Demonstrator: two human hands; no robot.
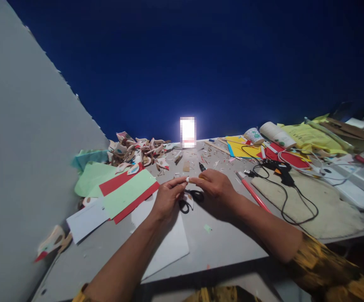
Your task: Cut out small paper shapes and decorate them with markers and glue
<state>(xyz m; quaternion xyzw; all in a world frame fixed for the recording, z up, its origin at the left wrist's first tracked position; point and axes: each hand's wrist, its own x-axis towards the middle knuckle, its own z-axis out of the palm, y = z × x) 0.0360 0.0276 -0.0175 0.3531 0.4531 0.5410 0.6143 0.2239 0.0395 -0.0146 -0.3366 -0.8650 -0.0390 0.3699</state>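
My left hand and my right hand meet over the table, fingertips nearly touching. Pinched between them is a small white piece, perhaps paper or foam; its kind is too small to tell. Beyond my right hand's knuckles a dark pointed tool tip sticks out, with a bit of yellow near my fingers; whether that hand grips it I cannot tell. Below the fingers lie scissors with black handle loops, partly hidden, beside a white cutout with a brown spot. Part of a white sheet lies under my left forearm.
A heap of bird-like cutouts fills the back left, by green paper and red card. At right are a black glue gun with its cord on a beige pad, a red stick and paper rolls.
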